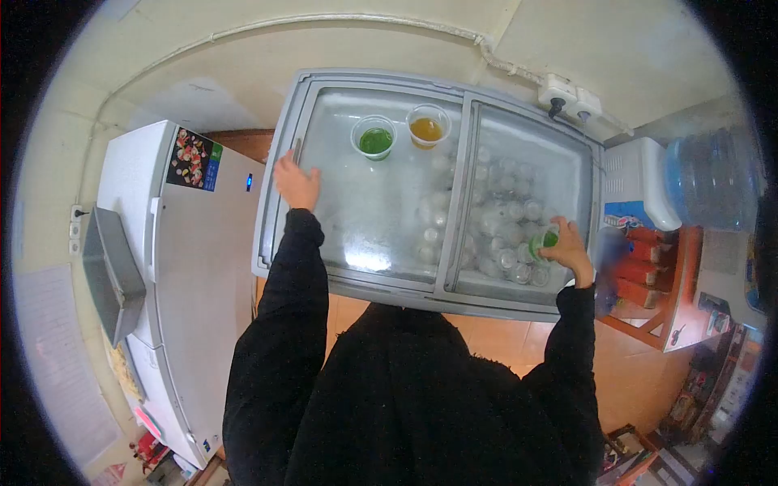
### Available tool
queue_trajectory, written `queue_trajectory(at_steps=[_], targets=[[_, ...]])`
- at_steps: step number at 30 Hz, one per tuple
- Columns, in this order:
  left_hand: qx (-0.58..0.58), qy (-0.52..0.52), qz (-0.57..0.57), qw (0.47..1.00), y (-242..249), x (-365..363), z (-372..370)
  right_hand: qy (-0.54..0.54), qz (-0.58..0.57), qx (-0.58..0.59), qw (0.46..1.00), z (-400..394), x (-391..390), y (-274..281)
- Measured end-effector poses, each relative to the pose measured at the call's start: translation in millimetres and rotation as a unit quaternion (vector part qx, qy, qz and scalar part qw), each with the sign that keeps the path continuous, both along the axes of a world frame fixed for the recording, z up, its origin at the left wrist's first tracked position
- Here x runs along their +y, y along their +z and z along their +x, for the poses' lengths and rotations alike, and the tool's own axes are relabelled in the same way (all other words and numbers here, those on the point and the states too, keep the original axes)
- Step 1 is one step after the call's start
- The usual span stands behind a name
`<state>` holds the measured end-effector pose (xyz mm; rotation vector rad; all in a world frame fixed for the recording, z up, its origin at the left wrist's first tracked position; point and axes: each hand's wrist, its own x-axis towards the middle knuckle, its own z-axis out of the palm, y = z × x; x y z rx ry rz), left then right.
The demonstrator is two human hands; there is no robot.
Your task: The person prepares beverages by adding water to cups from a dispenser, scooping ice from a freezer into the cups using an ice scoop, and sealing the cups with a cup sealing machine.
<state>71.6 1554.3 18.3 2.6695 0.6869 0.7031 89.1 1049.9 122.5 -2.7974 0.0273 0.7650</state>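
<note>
1. Standing over a glass-topped chest freezer (279,186), I look straight down at it; my black sleeves run up toward its two sides.
2. At far left, a second white chest freezer (190,267) stands beside the glass-topped one, with a food sticker (194,159) near its far end and a grey tray (113,271) against the wall side.
3. My left hand (297,182) rests at the left edge of the left sliding glass lid (365,219), fingers spread and flat, gripping nothing.
4. Two clear cups stand on that lid near the far rim: a cup of green liquid (374,138) and, just beside it to the right, a cup of amber liquid (427,126). They are near each other but not touching.
5. Under the frosted glass, around the lid centre, rows of pale round containers (494,219) show; I cannot tell their contents.
6. My right hand (567,249) is closed around a small green cup (545,243) at the near right part of the right lid (535,162). My hands are well apart.
7. At far right, a water dispenser (644,182) carries a large blue bottle (713,178); a wooden shelf (664,300) stands below.
</note>
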Motion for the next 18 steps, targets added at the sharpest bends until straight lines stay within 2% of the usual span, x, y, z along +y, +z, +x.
queue_trajectory(at_steps=[1, 2, 4, 7, 8, 12, 15, 18], targets=[[0.065, 0.087, 0.007, 0.994, -8, 14, -7, 0.025, 0.009, -0.014, 1.000, 1, 19, 18], [0.066, 0.082, 0.008, 0.994, -21, 30, -14, 0.049, 0.017, -0.031, 0.998, 4, 36, 28], [0.196, 0.065, 0.010, 0.978, -44, 53, -25, 0.122, 0.086, -0.101, 0.984, 12, 59, 26], [0.171, 0.005, -0.041, 0.984, -65, 60, -27, 0.128, 0.148, -0.073, 0.978, 23, 123, 29], [0.142, 0.001, -0.009, 0.990, -61, 56, -29, 0.125, 0.153, -0.058, 0.979, 27, 145, 22], [0.161, -0.044, -0.015, 0.986, -52, 73, -24, 0.118, 0.174, -0.091, 0.973, 33, 213, -24], [0.180, -0.064, -0.051, 0.980, -46, 81, -21, 0.073, 0.124, -0.062, 0.988, 31, 240, -39], [0.182, -0.085, -0.073, 0.977, -52, 86, -16, 0.060, 0.088, -0.109, 0.988, 26, 240, -51]])
